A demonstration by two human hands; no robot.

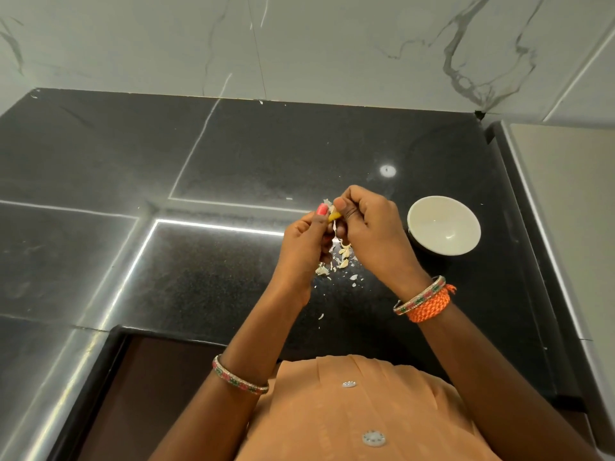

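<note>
Over the black counter (206, 261), my left hand (306, 241) and my right hand (369, 227) meet around a small yellowish garlic clove (334, 215). My left thumb and fingers pinch the clove from the left. The fingertips of my right hand pinch a strip of its papery white skin (327, 203) at the top. Below the hands, a heap of loose white peels (339, 261) lies on the counter. Most of the clove is hidden by my fingers.
A white bowl (444, 225), empty inside, stands on the counter just right of my right hand. A marble wall (299, 44) backs the counter. The counter's right edge drops to a lighter surface (565, 201). A dark recess (156, 394) opens below the front edge.
</note>
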